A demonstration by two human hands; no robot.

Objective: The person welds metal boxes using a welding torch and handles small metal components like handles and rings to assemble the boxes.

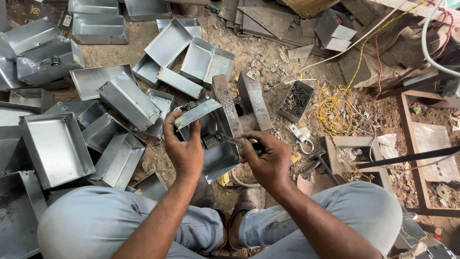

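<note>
The left hand grips the near wall of an open metal box, thumb on the outside and fingers curled over the rim, holding it tilted on the ground between the person's knees. A bent metal strip lies across the box's top edge, just above the left fingertips. The right hand is clenched around the dark handle of a tool, whose metal shaft runs left from the knuckles into the box, ending at a small dark fitting just right of the left thumb. Beyond the fingers of both hands two heavy steel bars stand on the dirt, touching the box's far side. To the left of the left hand a heap of boxes of the same kind lies tumbled, some open side up, some on edge; one large tray sits well apart from the wrist. To the right of the right hand lie a padlock, a small tin of screws and a tangle of yellow cord. Near the right wrist a hammer rests on the ground.
</note>
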